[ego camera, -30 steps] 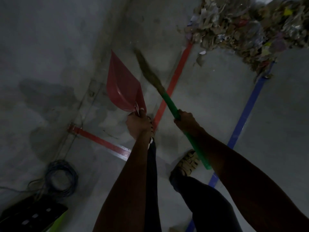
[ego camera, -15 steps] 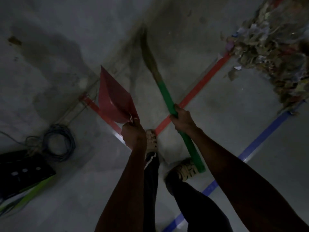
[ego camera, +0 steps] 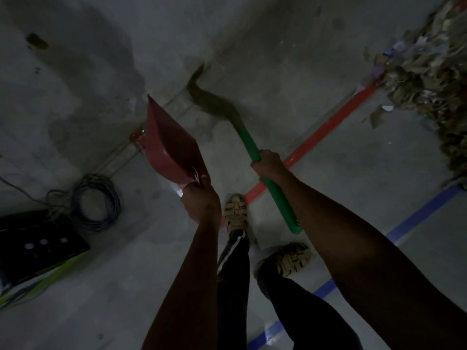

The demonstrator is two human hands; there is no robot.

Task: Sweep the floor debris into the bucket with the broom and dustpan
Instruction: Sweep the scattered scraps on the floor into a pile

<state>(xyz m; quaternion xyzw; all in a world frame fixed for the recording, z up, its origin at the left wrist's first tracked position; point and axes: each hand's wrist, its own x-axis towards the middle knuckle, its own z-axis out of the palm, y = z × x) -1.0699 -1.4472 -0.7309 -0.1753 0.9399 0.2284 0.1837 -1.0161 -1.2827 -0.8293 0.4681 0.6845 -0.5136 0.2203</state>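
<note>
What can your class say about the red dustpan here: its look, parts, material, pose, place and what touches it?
The red dustpan looks like smooth plastic: a flat scoop with raised side walls, widening to a straight front lip. It is held off the floor, tilted, lip pointing up and away from the person, and it appears empty. The left hand grips its handle end, which is mostly hidden. It sits left of the broom and does not touch it.
</note>
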